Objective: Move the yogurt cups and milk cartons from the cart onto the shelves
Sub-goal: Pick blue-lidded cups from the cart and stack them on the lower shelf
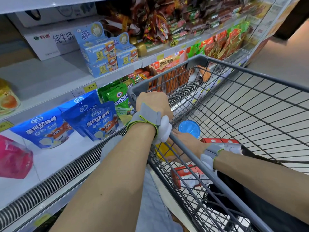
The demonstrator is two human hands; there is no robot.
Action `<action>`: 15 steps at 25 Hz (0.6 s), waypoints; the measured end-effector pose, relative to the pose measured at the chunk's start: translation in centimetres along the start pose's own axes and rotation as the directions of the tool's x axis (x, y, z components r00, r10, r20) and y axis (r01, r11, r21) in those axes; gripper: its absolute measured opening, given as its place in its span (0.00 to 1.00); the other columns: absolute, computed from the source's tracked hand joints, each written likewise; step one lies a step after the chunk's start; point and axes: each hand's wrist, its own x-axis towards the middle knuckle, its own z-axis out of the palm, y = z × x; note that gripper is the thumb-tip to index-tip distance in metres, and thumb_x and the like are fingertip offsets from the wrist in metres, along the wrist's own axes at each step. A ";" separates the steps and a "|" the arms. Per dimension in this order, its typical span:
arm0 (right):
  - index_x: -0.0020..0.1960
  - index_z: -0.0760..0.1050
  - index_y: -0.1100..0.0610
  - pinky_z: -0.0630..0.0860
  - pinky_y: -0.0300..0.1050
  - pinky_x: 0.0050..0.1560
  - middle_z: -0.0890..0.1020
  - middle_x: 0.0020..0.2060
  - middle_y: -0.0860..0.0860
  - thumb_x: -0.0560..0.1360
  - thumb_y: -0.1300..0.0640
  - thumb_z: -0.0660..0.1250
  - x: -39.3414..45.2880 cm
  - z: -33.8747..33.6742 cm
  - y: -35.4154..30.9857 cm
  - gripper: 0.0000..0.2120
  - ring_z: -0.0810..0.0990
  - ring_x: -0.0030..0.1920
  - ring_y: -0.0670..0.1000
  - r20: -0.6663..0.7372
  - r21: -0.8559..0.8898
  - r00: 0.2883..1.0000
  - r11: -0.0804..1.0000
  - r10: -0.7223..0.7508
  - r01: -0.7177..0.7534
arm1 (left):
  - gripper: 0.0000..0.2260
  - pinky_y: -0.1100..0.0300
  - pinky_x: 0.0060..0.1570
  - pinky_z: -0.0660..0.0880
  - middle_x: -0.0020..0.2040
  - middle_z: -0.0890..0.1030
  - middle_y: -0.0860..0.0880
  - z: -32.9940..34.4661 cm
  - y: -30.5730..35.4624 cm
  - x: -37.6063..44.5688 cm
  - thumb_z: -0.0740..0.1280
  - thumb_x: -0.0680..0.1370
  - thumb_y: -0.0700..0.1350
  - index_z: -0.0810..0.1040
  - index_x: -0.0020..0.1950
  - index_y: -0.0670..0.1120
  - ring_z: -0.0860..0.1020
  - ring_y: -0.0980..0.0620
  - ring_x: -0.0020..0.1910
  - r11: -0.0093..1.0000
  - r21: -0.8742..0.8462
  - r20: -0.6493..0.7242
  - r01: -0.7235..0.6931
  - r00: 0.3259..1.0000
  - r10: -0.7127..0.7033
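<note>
While the left hand (153, 104) is clamped on the cart (250, 104) rim, the right hand (182, 148) is reached inside onto a yellow yogurt cup (163, 150), its grip hidden by the handlebar. The cup should be gripped fully round and lifted clear of the rim; blue yogurt cup (189, 128) and milk cartons (185, 174) remain in the basket.

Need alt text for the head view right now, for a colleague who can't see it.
Right hand reaches down into the wire cart onto a yellow-lidded yogurt cup, beside a blue-lidded cup and red milk cartons. Left hand grips the cart's rim beside the chilled shelves.
</note>
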 end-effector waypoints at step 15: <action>0.70 0.73 0.53 0.73 0.33 0.44 0.82 0.49 0.45 0.64 0.37 0.71 0.2 -6.3 8.1 0.39 0.81 0.48 0.46 -0.023 0.576 0.961 0.789 0.274 -0.211 | 0.13 0.58 0.33 0.61 0.31 0.72 0.50 0.3 -0.5 0.3 0.66 0.76 0.50 0.70 0.33 0.47 0.69 0.50 0.29 0.999 -0.010 -0.027 -0.037 0.999 0.037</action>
